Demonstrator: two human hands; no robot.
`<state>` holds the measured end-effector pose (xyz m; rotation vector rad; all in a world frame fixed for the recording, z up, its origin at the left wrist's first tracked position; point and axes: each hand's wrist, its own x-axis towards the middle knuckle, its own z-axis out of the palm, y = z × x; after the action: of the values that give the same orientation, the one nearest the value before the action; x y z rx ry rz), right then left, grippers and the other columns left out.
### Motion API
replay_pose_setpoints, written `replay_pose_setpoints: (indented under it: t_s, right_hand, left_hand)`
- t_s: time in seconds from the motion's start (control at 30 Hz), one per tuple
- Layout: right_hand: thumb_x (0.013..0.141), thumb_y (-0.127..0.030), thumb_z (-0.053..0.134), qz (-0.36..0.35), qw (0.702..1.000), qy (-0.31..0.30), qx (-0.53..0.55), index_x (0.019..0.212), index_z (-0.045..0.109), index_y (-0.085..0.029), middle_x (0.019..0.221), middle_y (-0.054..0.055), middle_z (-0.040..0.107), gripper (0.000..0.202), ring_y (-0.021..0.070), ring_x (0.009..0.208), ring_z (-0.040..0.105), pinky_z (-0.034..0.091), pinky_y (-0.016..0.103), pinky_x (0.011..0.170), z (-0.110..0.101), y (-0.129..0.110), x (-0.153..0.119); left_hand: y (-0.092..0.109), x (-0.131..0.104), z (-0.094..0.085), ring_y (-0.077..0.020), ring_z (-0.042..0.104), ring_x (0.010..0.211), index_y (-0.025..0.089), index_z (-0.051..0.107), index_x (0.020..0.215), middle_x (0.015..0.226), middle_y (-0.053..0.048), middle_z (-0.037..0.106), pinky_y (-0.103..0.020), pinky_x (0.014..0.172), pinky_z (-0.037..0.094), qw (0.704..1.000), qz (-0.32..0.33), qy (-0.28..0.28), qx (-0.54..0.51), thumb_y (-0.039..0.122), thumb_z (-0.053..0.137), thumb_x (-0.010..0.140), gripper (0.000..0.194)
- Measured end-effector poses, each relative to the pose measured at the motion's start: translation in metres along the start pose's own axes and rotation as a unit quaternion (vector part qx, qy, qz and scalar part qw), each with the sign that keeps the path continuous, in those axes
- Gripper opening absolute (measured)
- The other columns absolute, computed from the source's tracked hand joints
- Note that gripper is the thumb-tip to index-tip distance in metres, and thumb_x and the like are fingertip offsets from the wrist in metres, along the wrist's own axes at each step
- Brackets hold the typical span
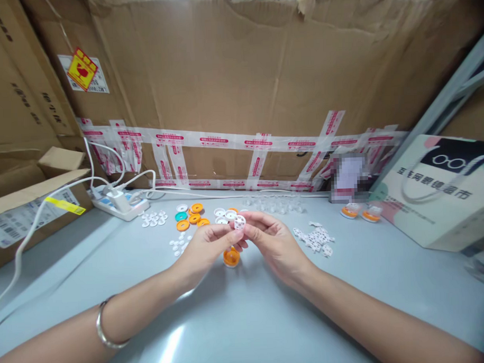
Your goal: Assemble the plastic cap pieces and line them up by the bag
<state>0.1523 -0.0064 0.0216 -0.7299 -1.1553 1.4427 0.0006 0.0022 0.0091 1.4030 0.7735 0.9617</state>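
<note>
Between the fingertips of both hands is a small round white disc (pixel 239 222) with dark spots or holes. My left hand (pixel 214 242) pinches its left side, and my right hand (pixel 270 239) grips it from the right. Just below the hands, an orange round part (pixel 231 257) with a clear dome-like middle sits on the table. Behind the fingers lie white rings (pixel 220 212), partly hidden by them. Left of the hands are orange rings (pixel 194 218) and a teal ring (pixel 181 216). A pile of spotted white pieces (pixel 314 238) lies to the right.
Small white parts (pixel 153 219) lie near a power strip (pixel 121 204) with cables. Clear plastic pieces (pixel 280 204) stand at the back. Two orange-and-clear assemblies (pixel 370 214) sit beside a paper bag (pixel 437 196). A large cardboard box (pixel 231 86) walls off the rear.
</note>
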Motion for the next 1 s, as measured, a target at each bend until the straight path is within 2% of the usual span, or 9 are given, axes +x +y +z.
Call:
replay_pose_setpoints:
  t_s: [0.1, 0.2, 0.4, 0.47, 0.57, 0.67, 0.73, 0.87, 1.0]
  right_hand:
    - [0.066, -0.026, 0.074, -0.006, 0.999, 0.033, 0.021, 0.086, 0.066, -0.022, 0.081, 0.000, 0.069, 0.022, 0.0102, 0.069, 0.059, 0.046, 0.025, 0.069, -0.006, -0.015, 0.002]
    - [0.065, -0.023, 0.074, -0.058, 0.993, 0.086, 0.049, 0.087, 0.065, -0.023, 0.083, -0.001, 0.069, 0.024, 0.0098, 0.078, 0.061, 0.046, 0.023, 0.076, -0.021, -0.031, 0.007]
    - [0.065, -0.024, 0.074, -0.054, 0.988, 0.129, 0.065, 0.088, 0.064, -0.024, 0.082, -0.002, 0.070, 0.025, 0.0087, 0.074, 0.062, 0.047, 0.022, 0.074, -0.046, -0.037, 0.013]
    - [0.065, -0.024, 0.074, -0.047, 0.989, 0.127, 0.065, 0.087, 0.063, -0.023, 0.082, -0.002, 0.070, 0.025, 0.0087, 0.074, 0.062, 0.047, 0.022, 0.074, -0.047, -0.035, 0.013]
    - [0.065, -0.024, 0.074, -0.041, 0.990, 0.118, 0.067, 0.087, 0.063, -0.023, 0.081, -0.002, 0.070, 0.025, 0.0087, 0.074, 0.063, 0.047, 0.022, 0.074, -0.047, -0.032, 0.012]
    - [0.067, -0.024, 0.073, -0.033, 0.991, 0.110, 0.074, 0.088, 0.063, -0.023, 0.080, -0.002, 0.070, 0.023, 0.0087, 0.073, 0.063, 0.048, 0.021, 0.073, -0.046, -0.031, 0.011]
    - [0.068, -0.024, 0.072, -0.024, 0.991, 0.106, 0.081, 0.087, 0.063, -0.022, 0.079, -0.001, 0.070, 0.022, 0.0088, 0.072, 0.064, 0.048, 0.021, 0.074, -0.045, -0.030, 0.011]
    - [0.069, -0.024, 0.072, 0.002, 0.991, 0.097, 0.093, 0.087, 0.063, -0.022, 0.080, 0.000, 0.070, 0.021, 0.0098, 0.073, 0.065, 0.049, 0.023, 0.078, -0.040, -0.029, 0.008]
    - [0.068, -0.024, 0.072, 0.060, 0.992, 0.079, 0.076, 0.090, 0.066, -0.020, 0.078, 0.001, 0.071, 0.023, 0.0098, 0.073, 0.066, 0.051, 0.023, 0.077, -0.032, -0.025, 0.003]
  left_hand:
    - [0.001, 0.008, -0.003, -0.0136, 0.058, 0.075, 0.014, 0.067, 0.084, 0.079, -0.005, 0.066, -0.025, 0.070, 0.044, 0.999, 0.016, -0.008, 0.043, 0.041, 0.051, 0.084, 0.031]
    - [0.005, 0.026, -0.010, -0.0158, 0.059, 0.081, 0.017, 0.066, 0.094, 0.090, -0.006, 0.066, -0.028, 0.074, 0.045, 0.969, 0.077, -0.033, 0.232, 0.036, 0.052, 0.084, 0.026]
    - [0.003, 0.068, -0.006, -0.0208, 0.054, 0.093, 0.021, 0.066, 0.101, 0.099, -0.006, 0.061, -0.033, 0.083, 0.042, 0.742, 0.253, -0.196, 0.589, 0.017, 0.057, 0.079, 0.024]
    - [-0.004, 0.076, 0.000, -0.0216, 0.054, 0.092, 0.024, 0.067, 0.099, 0.098, -0.005, 0.060, -0.034, 0.082, 0.042, 0.702, 0.275, -0.204, 0.625, 0.019, 0.059, 0.079, 0.022]
    - [-0.014, 0.083, 0.008, -0.0213, 0.054, 0.091, 0.024, 0.069, 0.090, 0.095, -0.004, 0.062, -0.034, 0.080, 0.042, 0.686, 0.290, -0.204, 0.635, 0.022, 0.057, 0.080, 0.015]
    - [-0.020, 0.087, 0.009, -0.0196, 0.056, 0.088, 0.022, 0.069, 0.084, 0.091, -0.004, 0.063, -0.033, 0.078, 0.042, 0.715, 0.293, -0.199, 0.603, 0.021, 0.055, 0.082, 0.014]
    - [-0.017, 0.086, 0.007, -0.0179, 0.057, 0.086, 0.018, 0.067, 0.080, 0.090, -0.005, 0.064, -0.031, 0.079, 0.043, 0.773, 0.278, -0.179, 0.541, 0.020, 0.056, 0.080, 0.011]
    - [0.001, 0.071, -0.005, -0.0138, 0.059, 0.076, 0.014, 0.056, 0.071, 0.083, -0.004, 0.064, -0.025, 0.069, 0.046, 0.926, 0.144, -0.105, 0.334, 0.017, 0.058, 0.074, 0.005]
    - [0.020, 0.042, -0.019, -0.0131, 0.062, 0.071, 0.014, 0.046, 0.066, 0.074, -0.002, 0.063, -0.025, 0.067, 0.048, 0.982, 0.025, -0.085, 0.168, 0.019, 0.063, 0.070, 0.018]
